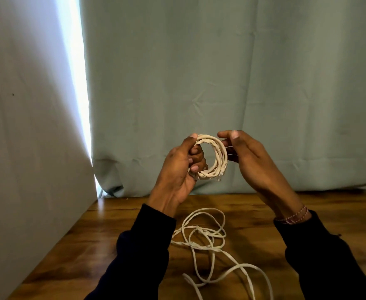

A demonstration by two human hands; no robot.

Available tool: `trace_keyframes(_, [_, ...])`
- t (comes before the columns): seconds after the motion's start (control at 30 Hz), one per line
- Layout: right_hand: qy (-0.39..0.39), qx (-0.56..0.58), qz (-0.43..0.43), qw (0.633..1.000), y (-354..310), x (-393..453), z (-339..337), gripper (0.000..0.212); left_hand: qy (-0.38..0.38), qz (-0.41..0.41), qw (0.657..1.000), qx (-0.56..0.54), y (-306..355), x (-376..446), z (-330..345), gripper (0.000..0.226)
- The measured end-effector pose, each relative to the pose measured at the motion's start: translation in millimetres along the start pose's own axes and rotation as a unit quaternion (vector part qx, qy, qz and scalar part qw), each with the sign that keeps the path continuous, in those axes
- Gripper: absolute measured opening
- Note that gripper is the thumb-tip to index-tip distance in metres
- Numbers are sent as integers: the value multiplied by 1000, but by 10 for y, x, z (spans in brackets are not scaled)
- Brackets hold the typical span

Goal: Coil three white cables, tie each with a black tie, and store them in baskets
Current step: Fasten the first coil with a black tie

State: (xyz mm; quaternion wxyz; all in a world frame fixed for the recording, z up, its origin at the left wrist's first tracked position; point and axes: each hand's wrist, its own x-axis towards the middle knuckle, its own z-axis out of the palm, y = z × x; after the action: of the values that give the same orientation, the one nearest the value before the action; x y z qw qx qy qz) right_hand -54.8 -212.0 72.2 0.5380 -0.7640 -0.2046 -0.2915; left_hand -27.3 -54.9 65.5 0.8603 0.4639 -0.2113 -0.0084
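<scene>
I hold a coiled white cable (214,158) raised above the table in front of the curtain. My left hand (181,167) grips the coil's left side, fingers curled through the ring and thumb on top. My right hand (249,156) pinches the coil's right side between thumb and fingers, near a connector end that hangs at the lower right of the ring. Loose white cable (208,241) lies tangled on the wooden table (87,245) below my hands, trailing toward the near edge. No black tie or basket is in view.
A pale green curtain (221,72) hangs behind the table. A white wall or panel (26,148) borders the table's left side, with a bright gap of light beside the curtain.
</scene>
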Motion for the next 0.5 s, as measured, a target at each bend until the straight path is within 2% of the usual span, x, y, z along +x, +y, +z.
trace_keyframes(0.27, [32, -59, 44, 997, 185, -89, -431, 33, 19, -33, 999, -36, -419, 59, 249, 46])
trace_keyframes(0.5, [3, -129, 102, 986, 332, -165, -860, 24, 34, -90, 994, -43, -869, 76, 559, 50])
